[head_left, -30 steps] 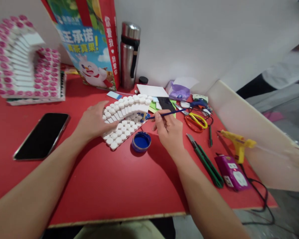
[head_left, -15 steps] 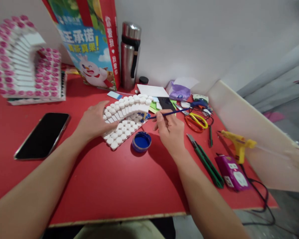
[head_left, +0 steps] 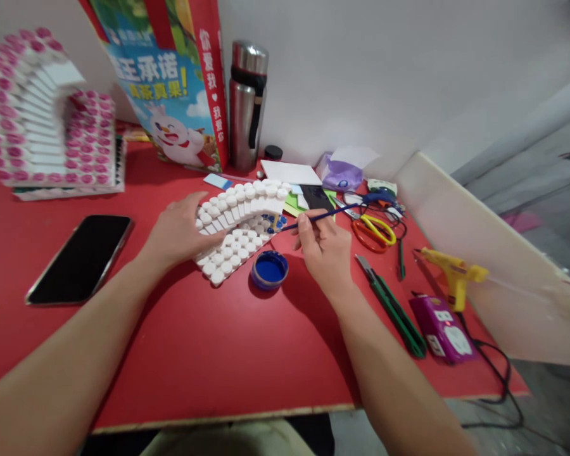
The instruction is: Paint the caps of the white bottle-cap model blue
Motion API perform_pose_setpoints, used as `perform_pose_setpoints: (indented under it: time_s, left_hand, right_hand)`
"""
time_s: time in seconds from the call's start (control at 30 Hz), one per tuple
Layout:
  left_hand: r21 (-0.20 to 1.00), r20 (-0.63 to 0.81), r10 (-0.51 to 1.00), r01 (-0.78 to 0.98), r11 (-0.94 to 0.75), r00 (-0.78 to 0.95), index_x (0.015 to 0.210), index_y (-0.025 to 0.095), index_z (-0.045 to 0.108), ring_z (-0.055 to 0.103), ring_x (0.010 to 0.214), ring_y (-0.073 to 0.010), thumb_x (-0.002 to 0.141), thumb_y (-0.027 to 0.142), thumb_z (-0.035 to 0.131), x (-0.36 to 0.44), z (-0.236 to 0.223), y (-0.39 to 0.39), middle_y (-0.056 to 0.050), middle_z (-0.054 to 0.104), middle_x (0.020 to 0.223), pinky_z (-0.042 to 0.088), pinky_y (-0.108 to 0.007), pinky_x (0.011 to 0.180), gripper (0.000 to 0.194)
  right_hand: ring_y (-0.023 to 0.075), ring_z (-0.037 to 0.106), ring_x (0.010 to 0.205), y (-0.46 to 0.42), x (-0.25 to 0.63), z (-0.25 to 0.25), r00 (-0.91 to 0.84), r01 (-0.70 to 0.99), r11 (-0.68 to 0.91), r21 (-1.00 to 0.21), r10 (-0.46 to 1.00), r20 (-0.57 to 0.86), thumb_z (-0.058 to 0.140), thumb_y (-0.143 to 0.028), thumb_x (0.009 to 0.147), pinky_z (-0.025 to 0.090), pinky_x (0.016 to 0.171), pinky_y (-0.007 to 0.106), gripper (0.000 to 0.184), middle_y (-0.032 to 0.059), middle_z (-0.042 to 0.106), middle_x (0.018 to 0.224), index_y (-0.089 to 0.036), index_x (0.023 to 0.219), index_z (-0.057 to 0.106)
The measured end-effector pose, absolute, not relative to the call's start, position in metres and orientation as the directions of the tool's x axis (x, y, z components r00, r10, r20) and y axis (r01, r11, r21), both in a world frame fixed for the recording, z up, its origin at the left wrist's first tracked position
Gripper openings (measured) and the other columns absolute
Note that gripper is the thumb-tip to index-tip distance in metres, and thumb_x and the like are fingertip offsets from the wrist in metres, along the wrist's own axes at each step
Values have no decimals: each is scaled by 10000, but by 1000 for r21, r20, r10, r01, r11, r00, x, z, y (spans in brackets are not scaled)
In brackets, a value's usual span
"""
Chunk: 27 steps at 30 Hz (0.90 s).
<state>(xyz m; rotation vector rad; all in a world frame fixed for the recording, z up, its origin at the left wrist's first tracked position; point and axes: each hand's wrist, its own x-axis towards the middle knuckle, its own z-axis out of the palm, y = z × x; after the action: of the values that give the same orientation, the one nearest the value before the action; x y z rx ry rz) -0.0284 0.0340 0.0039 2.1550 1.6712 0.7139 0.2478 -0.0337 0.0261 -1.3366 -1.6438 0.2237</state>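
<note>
A white craft model [head_left: 232, 250], curved like a staircase and covered with round white discs, lies on the red table. Several discs at its right end are blue. My left hand [head_left: 178, 228] grips the model's left side, thumb in front and fingers behind. Between the fingertips of my right hand [head_left: 323, 247] is a thin dark-blue paintbrush [head_left: 325, 216]; its tip is at the blue discs, though I cannot tell if it touches. Just in front of the model stands a small open jar of blue paint [head_left: 270, 270].
Left are a phone [head_left: 82, 259] and a pink-dotted model [head_left: 52, 120]. Behind stand a printed bag [head_left: 171, 95] and a steel flask [head_left: 247, 107]. Scissors [head_left: 374, 231], a green utility knife [head_left: 394, 310], a yellow glue gun [head_left: 456, 272] and a purple power box [head_left: 444, 329] with cables lie right.
Almost nothing differs. The brush tip has shifted very slightly at the blue discs, while both hands and the model stay in place.
</note>
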Motion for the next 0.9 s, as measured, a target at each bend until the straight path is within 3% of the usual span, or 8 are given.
perform_pose_setpoints:
  time_s: [0.3, 0.5, 0.67, 0.9]
  left_hand:
    - [521, 186, 966, 815, -253, 181, 1571, 266, 516, 591, 1435, -488, 774, 538, 746, -28, 4, 33, -164, 629, 1558, 481, -673, 1205, 873]
    - [508, 170, 970, 828, -238, 175, 1589, 176, 499, 581, 1438, -499, 800, 550, 714, -27, 5, 32, -213, 611, 1565, 482, -668, 1205, 899]
    - [533, 174, 968, 809, -248, 182, 1577, 266, 512, 573, 1457, -488, 784, 541, 762, -27, 5, 33, -171, 622, 1563, 466, -669, 1228, 876]
    - [510, 160, 971, 826, -238, 180, 1590, 180, 502, 576, 1460, -474, 814, 494, 760, -25, 9, 32, -214, 604, 1575, 459, -626, 1245, 876]
  right_hand:
    - [162, 679, 578, -34, 247, 25, 77, 648, 381, -659, 829, 554, 507, -472, 1121, 518, 587, 304, 283, 8, 733, 745, -247, 1006, 635]
    - [171, 703, 651, -34, 244, 26, 26, 657, 399, -640, 836, 548, 509, -425, 1125, 521, 635, 307, 253, 29, 755, 810, -235, 1014, 634]
    - [170, 679, 617, -34, 245, 25, 30, 648, 395, -651, 841, 540, 500, -450, 1126, 507, 607, 307, 264, 20, 733, 783, -243, 1023, 626]
    - [171, 661, 588, -32, 246, 24, 33, 640, 397, -658, 841, 540, 526, -414, 1114, 485, 591, 312, 225, 20, 731, 768, -235, 1025, 628]
